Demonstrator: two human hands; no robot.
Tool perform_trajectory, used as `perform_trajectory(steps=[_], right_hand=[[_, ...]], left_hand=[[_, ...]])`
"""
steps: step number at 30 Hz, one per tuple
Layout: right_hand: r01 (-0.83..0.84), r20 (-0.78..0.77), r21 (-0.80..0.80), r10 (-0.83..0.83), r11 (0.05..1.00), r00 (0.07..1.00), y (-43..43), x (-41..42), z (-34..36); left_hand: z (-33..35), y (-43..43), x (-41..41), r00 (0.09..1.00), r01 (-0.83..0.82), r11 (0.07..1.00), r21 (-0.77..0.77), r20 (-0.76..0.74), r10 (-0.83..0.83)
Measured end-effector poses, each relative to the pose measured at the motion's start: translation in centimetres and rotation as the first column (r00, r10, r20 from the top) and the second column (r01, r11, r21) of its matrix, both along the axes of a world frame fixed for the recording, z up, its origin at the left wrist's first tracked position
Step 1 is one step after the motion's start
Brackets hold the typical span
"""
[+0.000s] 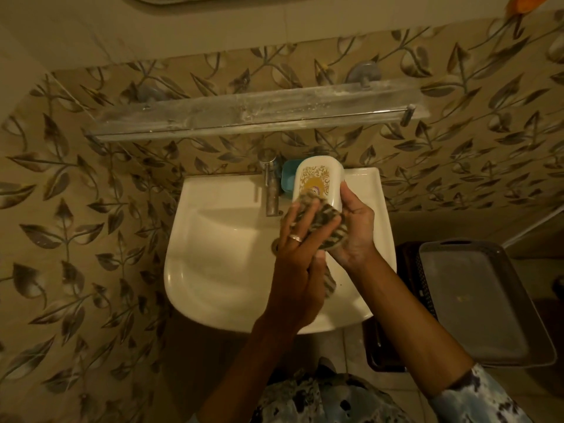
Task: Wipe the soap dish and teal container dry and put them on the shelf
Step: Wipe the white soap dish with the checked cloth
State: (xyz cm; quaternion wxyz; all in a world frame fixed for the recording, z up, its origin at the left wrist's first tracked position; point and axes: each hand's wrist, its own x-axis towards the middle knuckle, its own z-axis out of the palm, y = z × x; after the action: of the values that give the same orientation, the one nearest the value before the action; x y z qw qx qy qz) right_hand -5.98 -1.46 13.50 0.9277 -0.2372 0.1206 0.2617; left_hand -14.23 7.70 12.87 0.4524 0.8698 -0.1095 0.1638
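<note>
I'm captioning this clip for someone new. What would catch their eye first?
The white soap dish with a gold pattern, held up over the sink in the right hand while the left hand rubs it with a striped cloth. Behind it, a teal container beside the tap, under a bare glass shelf.

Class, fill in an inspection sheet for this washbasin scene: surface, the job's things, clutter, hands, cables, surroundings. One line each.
Surface: white washbasin, its bowl bare; tap at the back.
Job's things: soap dish held above the basin and being wiped with a striped cloth; teal container on the basin rim behind it; shelf above, nothing on it.
Clutter: nothing seen on the basin.
Hands: right hand grips the soap dish; left hand presses the cloth against it.
Cables: nothing seen.
Surroundings: leaf-patterned wall tiles; grey tray on a dark basket at the right.
</note>
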Motion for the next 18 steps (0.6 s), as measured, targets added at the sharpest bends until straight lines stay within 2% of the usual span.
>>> perform_trajectory(steps=[3,5,6,8,12,15,18], right_hand=[[0.004,0.027,-0.007,-0.003,1.000,1.000,0.2,-0.2,0.3],[0.072,0.042,0.029,-0.074,0.997,0.996,0.5,-0.4,0.2],[0.099,0.054,0.037,-0.101,0.994,0.993,0.6,-0.5,0.1],[0.121,0.075,0.017,-0.122,0.992,0.990,0.8,-0.5,0.1],[0.037,0.032,0.079,-0.039,0.996,0.999,0.8,-0.7,-0.1],[0.008,-0.022,0.063,-0.007,0.998,1.000,0.3,-1.4,-0.9],[0.054,-0.040,0.051,-0.052,0.997,0.998,-0.4,-1.6,-1.8]], left_hand=[[1.8,-0.5,1.6,0.996,0.028,0.989,0.142,0.078,-0.039],[3.1,-0.3,3.4,0.994,0.000,0.958,0.286,0.104,-0.031],[3.6,-0.2,4.2,0.994,-0.014,0.951,0.308,0.110,-0.021],[4.4,0.1,5.5,0.994,-0.016,0.969,0.248,0.110,-0.012],[3.6,1.4,6.1,0.998,-0.031,0.991,0.132,0.055,0.024],[1.6,3.1,5.6,0.993,-0.079,0.994,-0.074,-0.091,0.072],[-1.4,6.3,5.0,0.933,-0.259,0.945,-0.199,-0.305,0.192]])
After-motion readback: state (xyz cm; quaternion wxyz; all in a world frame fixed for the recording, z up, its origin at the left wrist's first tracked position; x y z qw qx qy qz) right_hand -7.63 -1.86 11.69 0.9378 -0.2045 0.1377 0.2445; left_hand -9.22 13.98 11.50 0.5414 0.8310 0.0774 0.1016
